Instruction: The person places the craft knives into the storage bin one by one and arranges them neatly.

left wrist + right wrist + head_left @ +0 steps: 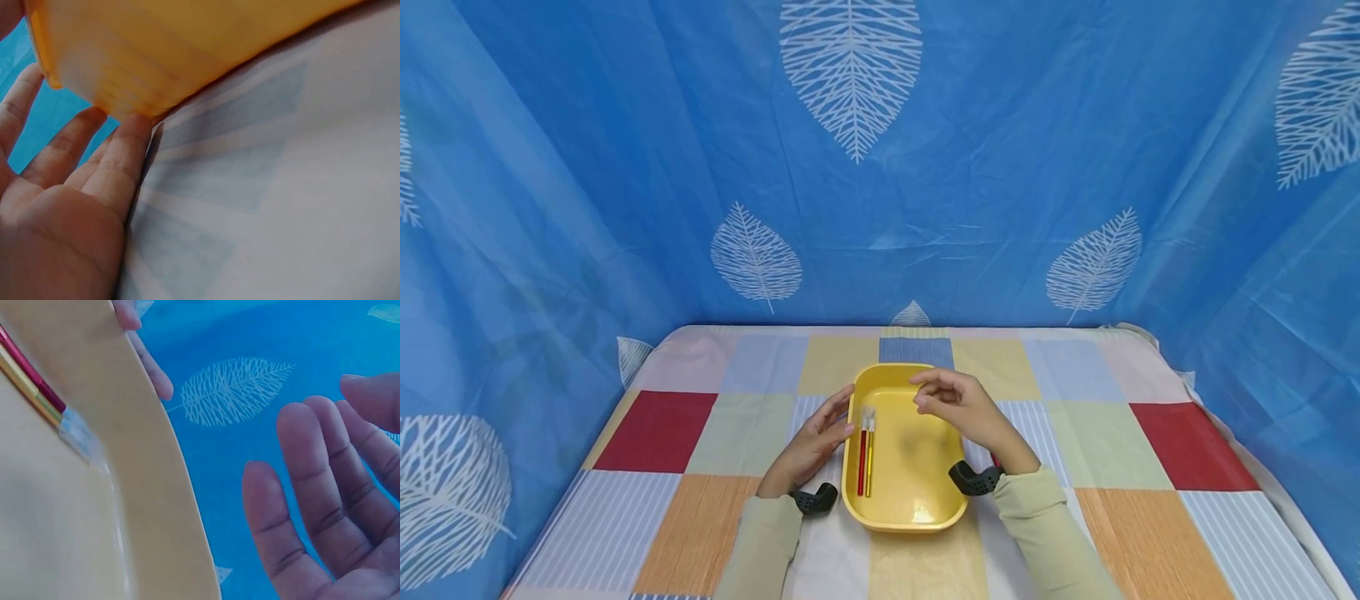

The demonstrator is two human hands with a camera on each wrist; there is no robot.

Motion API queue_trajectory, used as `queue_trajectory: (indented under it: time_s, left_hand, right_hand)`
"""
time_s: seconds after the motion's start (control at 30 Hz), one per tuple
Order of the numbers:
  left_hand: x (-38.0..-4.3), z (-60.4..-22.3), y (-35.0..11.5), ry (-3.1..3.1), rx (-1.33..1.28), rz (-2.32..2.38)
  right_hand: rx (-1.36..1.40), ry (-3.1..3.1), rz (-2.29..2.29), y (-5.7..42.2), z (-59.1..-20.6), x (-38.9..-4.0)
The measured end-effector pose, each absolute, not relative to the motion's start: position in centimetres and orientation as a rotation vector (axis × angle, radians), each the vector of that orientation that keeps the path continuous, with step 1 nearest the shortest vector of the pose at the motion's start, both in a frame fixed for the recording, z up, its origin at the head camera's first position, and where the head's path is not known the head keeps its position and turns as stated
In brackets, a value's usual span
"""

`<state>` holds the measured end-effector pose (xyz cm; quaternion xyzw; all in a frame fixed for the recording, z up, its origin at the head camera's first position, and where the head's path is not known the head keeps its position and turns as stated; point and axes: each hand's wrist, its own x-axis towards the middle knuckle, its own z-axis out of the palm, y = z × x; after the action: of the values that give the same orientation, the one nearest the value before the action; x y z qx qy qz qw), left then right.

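Observation:
A yellow plastic tray (pixel 910 512) lies on the cloth in front of me. Inside it, along the left wall, a red paintbrush (pixel 861 462) and a gold paintbrush (pixel 869 467) lie side by side, their pale tips facing away from me. My left hand (pixel 812 446) touches the tray's left side; in the left wrist view its fingertips (pixel 134 128) rest against the outer wall. Over the tray's right far part hovers my right hand (pixel 955 404), fingers loosely bent and holding nothing. The right wrist view shows those fingers (pixel 306 456) apart from the tray.
A patchwork tablecloth (pixel 730 433) covers the table. Something thin and red (pixel 995 459) lies right of the tray, mostly hidden by my right wrist. Blue curtains (pixel 985 167) with white leaf prints hang behind and at both sides.

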<state>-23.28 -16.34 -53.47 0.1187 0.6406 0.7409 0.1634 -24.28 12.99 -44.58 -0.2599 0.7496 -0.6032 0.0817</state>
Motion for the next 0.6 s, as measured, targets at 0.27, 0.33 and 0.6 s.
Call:
queue_trajectory:
  time_s: [0.27, 0.33, 0.6]
  left_hand:
    - [-23.2, -53.5, -16.3, 1.853, 0.338, 2.109]
    - [-23.2, -53.6, -16.2, 1.859, 0.338, 2.107]
    - [-23.3, -53.7, -16.3, 1.85, 0.346, 2.109]
  right_hand:
    - [-0.817, 2.311, -1.813, 14.6, -45.2, -23.9]
    - [-0.834, 2.32, -1.826, 15.1, -45.3, -23.8]
    - [-0.882, 2.384, -1.849, 16.7, -45.8, -23.6]
